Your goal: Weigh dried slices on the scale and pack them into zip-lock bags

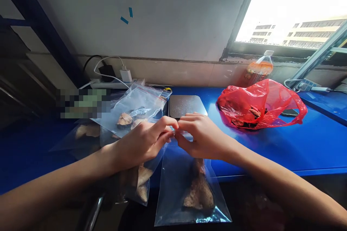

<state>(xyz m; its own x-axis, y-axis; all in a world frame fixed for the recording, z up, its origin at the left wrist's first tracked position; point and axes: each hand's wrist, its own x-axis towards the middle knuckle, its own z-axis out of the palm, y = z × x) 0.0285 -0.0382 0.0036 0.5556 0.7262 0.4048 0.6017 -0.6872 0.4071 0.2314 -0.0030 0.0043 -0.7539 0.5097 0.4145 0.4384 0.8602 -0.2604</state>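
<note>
A clear zip-lock bag [173,191] hangs from both hands over the table's front edge. Inside it, near the bottom, lies a brown, rough, bone-like piece [200,193]. My left hand [151,135] pinches the bag's top edge, thumb and forefinger closed. Right beside it, my right hand [200,133] pinches the same edge, so the fingertips of both nearly meet. The fingers partly hide the bag's mouth. Just beyond the hands sits a flat silver scale [188,104]. Under and behind my left arm lie several other clear bags [108,115] with similar pieces.
A red plastic bag [260,104] with dark pieces stands at the right on the blue table [271,149]. Behind it is a bottle with an orange label [261,66]. A power strip [116,83] with chargers lies along the wall; a dark flat object [290,112] lies by the red bag.
</note>
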